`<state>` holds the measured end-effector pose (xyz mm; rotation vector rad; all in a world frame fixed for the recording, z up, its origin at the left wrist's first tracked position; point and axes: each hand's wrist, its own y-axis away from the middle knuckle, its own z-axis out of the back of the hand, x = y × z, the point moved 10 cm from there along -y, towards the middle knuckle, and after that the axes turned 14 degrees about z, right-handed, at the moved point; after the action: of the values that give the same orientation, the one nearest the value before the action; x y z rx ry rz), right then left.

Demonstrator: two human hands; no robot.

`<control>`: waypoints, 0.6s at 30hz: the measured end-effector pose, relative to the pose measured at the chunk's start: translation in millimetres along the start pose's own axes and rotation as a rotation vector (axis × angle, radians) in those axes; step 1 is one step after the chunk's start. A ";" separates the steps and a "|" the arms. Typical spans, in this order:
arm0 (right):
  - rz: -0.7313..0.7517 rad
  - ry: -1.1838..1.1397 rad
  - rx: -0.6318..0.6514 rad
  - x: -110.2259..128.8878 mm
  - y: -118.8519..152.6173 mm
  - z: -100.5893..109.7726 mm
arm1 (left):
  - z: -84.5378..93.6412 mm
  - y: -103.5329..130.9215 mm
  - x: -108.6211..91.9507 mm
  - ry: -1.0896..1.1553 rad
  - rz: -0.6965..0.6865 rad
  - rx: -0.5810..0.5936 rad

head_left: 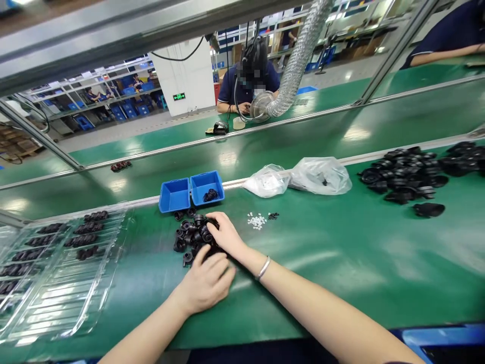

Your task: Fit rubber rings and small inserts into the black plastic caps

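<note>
A heap of black plastic fittings (pixel 188 233) lies on the green work surface in front of me. My right hand (pixel 229 236) rests against the heap's right side, thumb and forefinger spread apart over the pieces; its other fingers are partly hidden. At the heap's near edge is my left hand (pixel 207 282), slightly blurred, its fingers loosely bent and apart, with no part visible in it. Just right of my right hand are small white pieces (pixel 257 221) and a few tiny black pieces (pixel 273 216).
Two blue bins (pixel 174 196) stand behind the heap; the right one holds black rings (pixel 210 195). Clear trays (pixel 56 283) with black parts lie left. Plastic bags (pixel 320 176) sit behind, more black parts (pixel 405 174) at right. Across the bench works another person (pixel 227 91).
</note>
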<state>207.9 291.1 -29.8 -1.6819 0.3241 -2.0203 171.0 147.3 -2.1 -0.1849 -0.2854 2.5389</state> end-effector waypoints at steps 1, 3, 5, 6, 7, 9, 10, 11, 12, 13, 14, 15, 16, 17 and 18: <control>-0.009 0.009 0.035 -2.2 -5.0 -2.3 | -5.1 -1.0 -11.0 -0.006 -0.069 0.082; -0.026 0.023 0.109 -6.4 -14.7 -6.4 | -10.6 -6.8 -19.7 -0.021 -0.110 0.190; -0.041 0.029 0.167 -9.6 -21.7 -9.0 | -10.2 -14.5 -16.8 -0.034 -0.099 0.204; -0.048 0.030 0.184 -10.8 -23.8 -9.5 | -9.8 -17.0 -13.3 -0.040 -0.098 0.192; -0.056 0.032 0.190 -12.0 -24.9 -9.3 | -9.4 -18.2 -8.8 -0.045 -0.098 0.171; -0.073 0.036 0.173 -14.0 -24.4 -7.0 | -8.9 -17.1 1.5 -0.049 -0.098 0.113; -0.080 0.036 0.153 -14.9 -23.2 -5.2 | -8.5 -15.2 6.7 -0.050 -0.094 0.081; -0.086 0.033 0.130 -15.7 -21.5 -3.2 | -8.1 -12.8 11.3 -0.049 -0.088 0.052; -0.090 0.027 0.103 -16.4 -19.7 -1.1 | -7.8 -10.3 15.2 -0.048 -0.081 0.029; -0.092 0.018 0.073 -16.9 -17.9 1.3 | -7.6 -8.2 18.5 -0.049 -0.071 0.013; -0.091 0.006 0.042 -17.2 -16.3 3.8 | -7.0 -6.5 20.8 -0.048 -0.063 -0.001; -0.087 -0.008 0.009 -17.6 -14.9 6.1 | -6.3 -5.6 22.3 -0.047 -0.059 -0.013; -0.082 -0.023 -0.024 -17.9 -13.7 8.1 | -5.6 -5.3 22.9 -0.042 -0.063 -0.021; -0.077 -0.040 -0.055 -18.3 -12.8 9.6 | -5.0 -5.8 23.2 -0.024 -0.075 -0.024; -0.074 -0.057 -0.083 -18.7 -12.0 10.5 | -4.4 -6.9 23.8 0.006 -0.089 -0.022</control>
<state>217.8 312.2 -37.9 -1.8233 0.3352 -2.0328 155.8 166.9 -6.3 -0.1840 -0.3127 2.4481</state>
